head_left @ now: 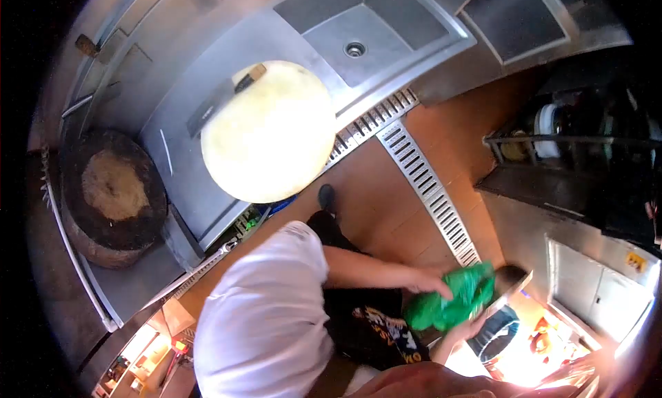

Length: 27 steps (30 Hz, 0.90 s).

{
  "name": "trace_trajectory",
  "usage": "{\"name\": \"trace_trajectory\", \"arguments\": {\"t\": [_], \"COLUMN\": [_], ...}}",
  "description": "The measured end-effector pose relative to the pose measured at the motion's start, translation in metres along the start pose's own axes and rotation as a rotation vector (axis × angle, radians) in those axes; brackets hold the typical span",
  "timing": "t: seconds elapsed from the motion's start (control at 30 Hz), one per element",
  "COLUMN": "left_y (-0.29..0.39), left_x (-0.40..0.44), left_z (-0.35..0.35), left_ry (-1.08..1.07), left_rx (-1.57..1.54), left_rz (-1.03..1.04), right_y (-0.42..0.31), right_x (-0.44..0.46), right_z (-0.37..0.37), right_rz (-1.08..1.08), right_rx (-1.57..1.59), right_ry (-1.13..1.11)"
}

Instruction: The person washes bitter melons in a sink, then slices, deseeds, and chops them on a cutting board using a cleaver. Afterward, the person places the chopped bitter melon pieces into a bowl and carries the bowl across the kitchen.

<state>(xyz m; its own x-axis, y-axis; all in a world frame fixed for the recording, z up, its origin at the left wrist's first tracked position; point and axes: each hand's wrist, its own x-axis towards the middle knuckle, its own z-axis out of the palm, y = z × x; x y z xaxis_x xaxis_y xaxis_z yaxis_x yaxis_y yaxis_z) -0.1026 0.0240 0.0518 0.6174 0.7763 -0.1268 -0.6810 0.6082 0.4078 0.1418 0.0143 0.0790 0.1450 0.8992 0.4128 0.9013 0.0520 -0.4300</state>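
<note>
Green plastic (463, 298) | left grip (429, 281): grasping it | right grip (466, 331): against it, closure unclear

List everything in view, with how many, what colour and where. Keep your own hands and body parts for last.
Counter: one, grey metal, upper left
Sink: one, grey metal, set in the counter
Round board: one, pale cream, on the counter
Cleaver: one, grey blade, lying partly on the board
Chopping block: one, dark with brown middle, far left
Floor: orange-brown, centre
Drain grating: two strips meeting, grey, along the floor
Rack: one, dark, right; contents unclear
Yellow label: one, far right
Green plastic: one bundle, at the hands
Shirt: one, white
Shoe: one visible, dark
Left hand: one, on the green plastic
Right hand: one, at its lower edge
</note>
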Motion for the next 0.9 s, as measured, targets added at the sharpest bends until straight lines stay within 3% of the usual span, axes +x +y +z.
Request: {"name": "trace_trajectory", "arguments": {"t": [0.03, 0.07, 0.1, 0.13, 0.2, 0.27, 0.33, 0.47, 0.53, 0.57, 0.6, 0.67, 0.7, 0.77, 0.8, 0.87, 0.9], "left_y": [0.025, 0.049, 0.082, 0.109, 0.129, 0.164, 0.171, 0.164, 0.158, 0.157, 0.154, 0.164, 0.162, 0.162, 0.168, 0.189, 0.205], "left_x": [-0.028, -0.052, -0.081, -0.112, -0.149, -0.197, -0.234, -0.296, -0.312, -0.321, -0.322, -0.318, -0.307, -0.286, -0.279, -0.273, -0.275], "left_z": [0.003, -0.013, -0.022, -0.027, -0.063, -0.064, -0.095, -0.134, -0.136, -0.130, -0.127, -0.116, -0.120, -0.135, -0.132, -0.126, -0.128], "left_ry": [-0.019, 0.007, 0.034, 0.105, 0.248, 0.330, 0.355, 0.737, 1.113, 1.344, 1.519, 1.808, 1.853, 2.703, 2.734, 2.883, 2.835], "left_rx": [-0.154, -0.146, -0.137, -0.093, -0.060, -0.152, -0.280, -0.295, -0.365, -0.109, -0.065, -0.189, -0.247, 0.191, 0.152, 0.757, 0.839], "left_rz": [0.152, 0.227, 0.302, 0.441, 0.626, 0.897, 1.024, 1.238, 1.283, 1.226, 1.120, 0.995, 0.989, 0.482, 0.445, 0.120, 0.173], "right_y": [0.001, -0.063, -0.108, -0.131, -0.261, -0.352, -0.427, -0.508, -0.516, -0.518, -0.523, -0.543, -0.540, -0.545, -0.548, -0.547, -0.547], "right_x": [0.022, 0.044, 0.067, 0.084, 0.109, 0.118, 0.111, 0.100, 0.117, 0.128, 0.142, 0.161, 0.172, 0.180, 0.180, 0.167, 0.159], "right_z": [0.007, 0.019, 0.055, 0.101, 0.130, 0.175, 0.212, 0.287, 0.351, 0.396, 0.441, 0.501, 0.549, 0.634, 0.661, 0.698, 0.708], "right_rz": [-0.103, 0.016, -0.029, -0.157, -0.328, -0.597, -0.749, -1.062, -1.185, -1.141, -1.105, -1.217, -1.288, -1.389, -1.423, -1.461, -1.431], "right_rx": [-0.057, 0.024, 0.175, 0.245, 0.300, 0.421, 0.457, 0.501, 0.581, 0.516, 0.441, 0.225, 0.187, 0.169, 0.155, 0.152, 0.050], "right_ry": [-0.078, -0.279, -0.373, -0.313, -0.485, -0.562, -0.697, -0.841, -0.835, -0.904, -0.978, -0.960, -0.965, -0.991, -1.032, -1.103, -1.153]}}
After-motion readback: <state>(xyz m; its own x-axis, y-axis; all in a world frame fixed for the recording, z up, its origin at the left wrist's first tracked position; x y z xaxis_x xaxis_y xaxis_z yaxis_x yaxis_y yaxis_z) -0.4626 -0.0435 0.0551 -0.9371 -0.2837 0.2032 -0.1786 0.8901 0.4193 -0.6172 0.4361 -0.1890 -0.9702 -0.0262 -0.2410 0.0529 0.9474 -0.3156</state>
